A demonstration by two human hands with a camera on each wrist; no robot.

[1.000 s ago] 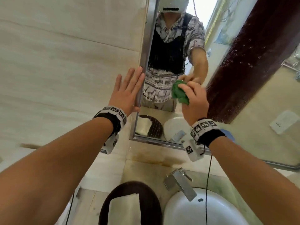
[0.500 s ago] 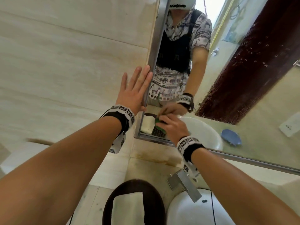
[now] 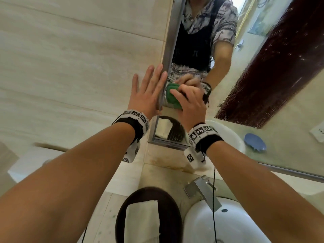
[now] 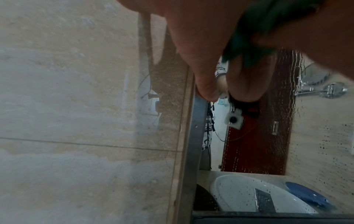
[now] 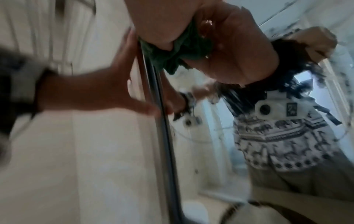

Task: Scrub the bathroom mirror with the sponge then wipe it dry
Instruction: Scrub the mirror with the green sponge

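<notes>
A wall mirror [image 3: 280,95] with a metal frame [image 3: 172,32] hangs above the sink; water drops speckle its glass. My right hand [image 3: 190,102] grips a green sponge [image 3: 172,96] and presses it against the glass close to the mirror's left edge, low down. In the right wrist view the sponge [image 5: 184,53] bulges out from under the curled fingers. My left hand [image 3: 148,92] lies flat with straight fingers on the tiled wall, its fingertips [image 3: 163,76] at the frame. In the left wrist view a fingertip [image 4: 206,92] touches the frame [image 4: 195,136].
Below are a white sink [image 3: 226,225] with a chrome tap [image 3: 201,190], and a dark round tray [image 3: 168,199] bearing a folded white cloth [image 3: 142,223]. A blue soap dish [image 3: 255,142] and a brown door show in the mirror's reflection. Beige tiles [image 3: 70,67] cover the left wall.
My right hand with the sponge went down to the mirror's bottom left corner, then back up along the left edge. The left hand stayed flat on the wall.
</notes>
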